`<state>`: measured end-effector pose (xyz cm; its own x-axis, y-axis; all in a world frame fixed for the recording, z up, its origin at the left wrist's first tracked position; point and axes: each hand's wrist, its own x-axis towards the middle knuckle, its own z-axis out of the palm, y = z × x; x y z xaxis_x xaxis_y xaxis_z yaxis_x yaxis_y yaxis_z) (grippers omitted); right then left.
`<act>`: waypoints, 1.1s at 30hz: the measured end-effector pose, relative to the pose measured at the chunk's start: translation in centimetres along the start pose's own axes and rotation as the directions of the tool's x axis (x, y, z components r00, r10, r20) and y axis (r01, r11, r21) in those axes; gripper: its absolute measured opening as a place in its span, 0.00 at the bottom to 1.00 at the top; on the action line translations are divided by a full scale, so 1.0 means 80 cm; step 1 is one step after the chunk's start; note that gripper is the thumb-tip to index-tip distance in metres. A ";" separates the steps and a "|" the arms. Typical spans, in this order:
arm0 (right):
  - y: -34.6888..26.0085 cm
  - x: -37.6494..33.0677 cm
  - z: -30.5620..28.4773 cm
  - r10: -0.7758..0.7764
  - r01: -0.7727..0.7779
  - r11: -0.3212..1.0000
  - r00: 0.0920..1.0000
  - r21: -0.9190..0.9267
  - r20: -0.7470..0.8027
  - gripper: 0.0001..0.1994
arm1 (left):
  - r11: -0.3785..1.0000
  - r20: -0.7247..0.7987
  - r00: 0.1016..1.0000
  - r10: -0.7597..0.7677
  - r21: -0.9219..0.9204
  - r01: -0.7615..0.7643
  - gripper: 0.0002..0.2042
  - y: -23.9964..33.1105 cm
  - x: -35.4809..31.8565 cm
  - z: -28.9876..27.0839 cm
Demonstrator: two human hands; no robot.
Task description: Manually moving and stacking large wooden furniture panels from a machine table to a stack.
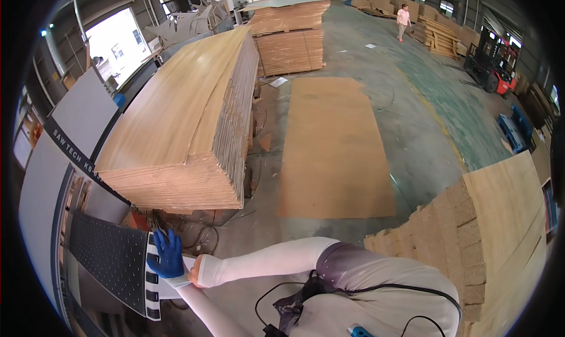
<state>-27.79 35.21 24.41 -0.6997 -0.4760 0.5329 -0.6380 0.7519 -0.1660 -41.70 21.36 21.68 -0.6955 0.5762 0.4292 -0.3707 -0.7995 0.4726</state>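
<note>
My left hand (169, 256) wears a blue glove with a pale cuff, its fingers spread and nothing seen in them. It is over the black-and-white toothed edge (152, 294) of a dark, dotted machine table (112, 256); whether it touches cannot be told. My right hand (195, 271), without a blue glove, reaches across to my left wrist. Its fingers, partly hidden, close at the glove's cuff. Both forearms are in white sleeves.
Ahead stands a tall stack of wood-faced boards (176, 113), with another stack (288, 42) behind. A brown sheet (335, 154) lies on the floor. More boards (447, 231) stand at my right. Farther off are a red forklift (491, 66) and a walking person (403, 22). Cables (206, 234) lie near the machine.
</note>
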 end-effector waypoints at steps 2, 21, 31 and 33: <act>0.018 -0.012 -0.009 0.023 -0.022 1.000 0.999 -0.012 0.046 0.09 | 0.997 0.116 0.993 -0.025 -0.067 0.033 0.45 -0.027 0.013 0.028; -0.005 0.022 -0.030 -0.103 0.100 0.994 0.989 0.038 0.102 0.09 | 0.894 -0.540 0.728 0.422 0.115 -0.433 0.17 0.039 0.022 0.078; -0.005 0.111 0.008 0.380 -0.363 0.609 0.914 0.705 0.142 0.15 | 0.817 -0.477 0.687 0.548 0.481 -0.318 0.17 0.118 -0.076 0.076; 0.019 0.127 0.013 0.604 -0.459 0.189 0.752 0.868 0.266 0.08 | 0.675 -0.524 0.599 0.606 0.737 -0.039 0.14 0.110 -0.107 0.066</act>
<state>-36.17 31.03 28.67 -0.9965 -0.0250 0.0798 -0.0789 -0.0360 -0.9962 -35.75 10.28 26.22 -0.9634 -0.2283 0.1405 0.2304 -0.4372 0.8694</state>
